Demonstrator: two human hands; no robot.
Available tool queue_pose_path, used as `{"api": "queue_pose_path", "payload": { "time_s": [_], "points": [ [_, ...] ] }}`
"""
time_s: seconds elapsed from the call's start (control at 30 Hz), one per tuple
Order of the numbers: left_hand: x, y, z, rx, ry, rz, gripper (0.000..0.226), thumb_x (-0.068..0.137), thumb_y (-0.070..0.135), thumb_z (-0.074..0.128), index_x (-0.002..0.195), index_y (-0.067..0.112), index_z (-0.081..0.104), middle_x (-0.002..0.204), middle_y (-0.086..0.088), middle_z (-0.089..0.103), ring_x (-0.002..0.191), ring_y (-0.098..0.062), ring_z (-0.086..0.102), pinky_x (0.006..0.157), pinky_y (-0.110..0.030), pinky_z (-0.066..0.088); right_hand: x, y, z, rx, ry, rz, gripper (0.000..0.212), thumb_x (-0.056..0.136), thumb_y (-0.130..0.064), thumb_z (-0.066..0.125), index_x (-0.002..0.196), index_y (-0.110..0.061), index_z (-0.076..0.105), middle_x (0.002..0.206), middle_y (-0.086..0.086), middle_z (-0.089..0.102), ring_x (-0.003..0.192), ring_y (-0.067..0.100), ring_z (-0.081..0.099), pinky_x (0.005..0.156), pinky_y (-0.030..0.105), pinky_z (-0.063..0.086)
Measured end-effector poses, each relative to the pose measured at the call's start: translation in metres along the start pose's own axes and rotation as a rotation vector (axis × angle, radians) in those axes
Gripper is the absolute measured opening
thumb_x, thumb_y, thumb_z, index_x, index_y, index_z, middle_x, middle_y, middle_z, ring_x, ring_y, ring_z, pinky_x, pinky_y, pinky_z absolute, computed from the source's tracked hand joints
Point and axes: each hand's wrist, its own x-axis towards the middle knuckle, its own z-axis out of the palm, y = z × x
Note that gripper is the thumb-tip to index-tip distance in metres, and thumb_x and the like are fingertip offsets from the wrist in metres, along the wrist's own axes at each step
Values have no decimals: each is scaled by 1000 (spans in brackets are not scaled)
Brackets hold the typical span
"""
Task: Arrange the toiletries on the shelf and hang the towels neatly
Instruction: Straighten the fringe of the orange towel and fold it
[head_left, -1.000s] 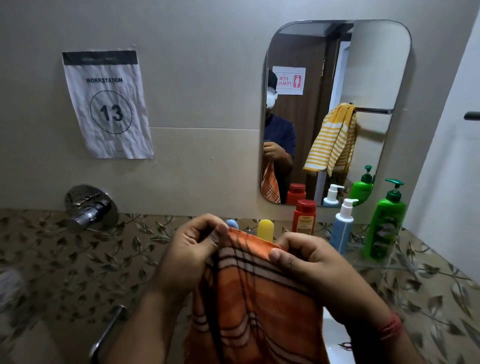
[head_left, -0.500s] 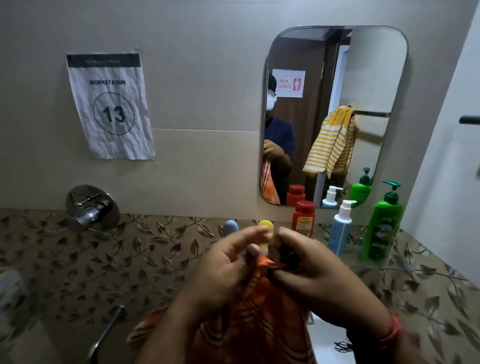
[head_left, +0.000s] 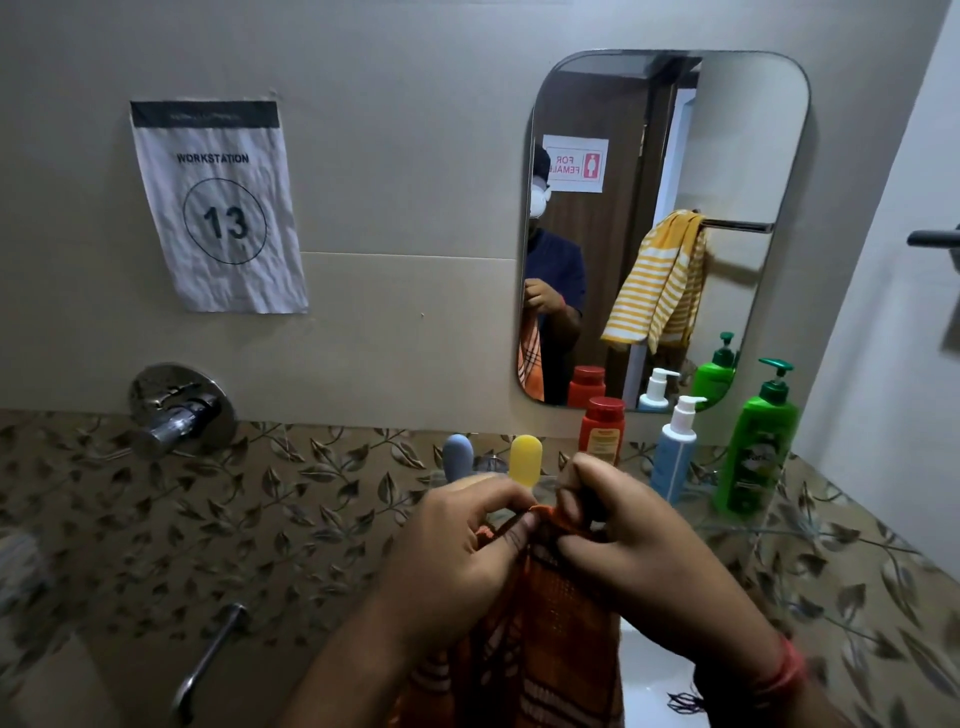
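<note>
Pinching the top edge of an orange striped towel (head_left: 540, 623), the left hand (head_left: 457, 551) and the right hand (head_left: 623, 545) sit close together at the lower middle of the view, almost touching. Each hand has its fingers and thumb curled onto the cloth, so both are clamped on the towel, which hangs down from them between the forearms and runs off the bottom edge. Behind the hands, a glass shelf (head_left: 753, 525) is fixed to a wall of brown leaf-patterned tile. On it stand, from left to right, a blue capsule-shaped container (head_left: 457, 456), a yellow capsule-shaped container (head_left: 524, 460), a red bottle (head_left: 602, 428), a blue pump bottle with a white top (head_left: 675, 452) and a tall green pump bottle (head_left: 758, 441), all upright and set apart in a row. Above the shelf hangs a rounded mirror (head_left: 748, 130); in its reflection a yellow and white striped towel (head_left: 657, 280) is draped bunched over a rail. To the left, a crumpled paper sign (head_left: 218, 208) on the wall reads WORKSTATION 13, and below it sits a chrome tap valve (head_left: 176, 410).
</note>
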Motion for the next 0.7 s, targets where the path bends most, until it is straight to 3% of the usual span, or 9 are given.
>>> {"api": "queue_pose_path", "payload": {
  "time_s": [0.13, 0.37, 0.43, 0.57, 0.63, 0.7],
  "points": [
    [0, 5, 2, 82, 90, 31, 14, 95, 19, 64, 85, 28, 68, 84, 19, 64, 84, -1, 62, 64, -7, 38, 0, -3, -1, 64, 54, 58, 25, 84, -10, 68, 82, -29, 52, 72, -3, 52, 62, 6, 46, 56, 28, 40],
    [-2, 0, -6, 109, 238, -20, 17, 94, 17, 65, 84, 32, 65, 78, 15, 65, 78, -5, 64, 63, -8, 41, -6, 0, -14, 516, -151, 226, 14, 82, -24, 75, 83, -16, 63, 79, 2, 62, 72, 17, 61, 62, 29, 50],
    [0, -8, -17, 124, 360, -64, 17, 95, 18, 65, 82, 30, 64, 74, 14, 65, 73, -3, 63, 60, -10, 42, -12, 7, -19, 580, -143, 264, 23, 78, -32, 77, 82, -13, 65, 78, 5, 63, 71, 18, 61, 61, 28, 49],
    [5, -32, -49, 76, 634, -178, 12, 96, 28, 58, 85, 27, 63, 78, 14, 68, 71, -3, 63, 67, -30, 53, -25, 17, -35, 818, 4, 304, 44, 58, -40, 91, 74, -11, 62, 70, 9, 55, 59, 15, 55, 49, 22, 47],
    [5, -34, -50, 14, 591, -197, 13, 98, 23, 60, 87, 28, 65, 82, 12, 71, 77, -9, 67, 73, -37, 56, -27, 12, -40, 821, -20, 290, 47, 56, -40, 92, 75, -11, 61, 71, 9, 54, 62, 17, 56, 53, 25, 49],
    [3, -22, -38, -164, 386, -202, 3, 94, 33, 65, 94, 34, 67, 93, 8, 75, 86, -13, 70, 76, -38, 59, -26, 1, -38, 548, -104, 237, 36, 68, -41, 83, 78, -15, 60, 75, 10, 57, 68, 22, 57, 60, 34, 48]
  ]
}}
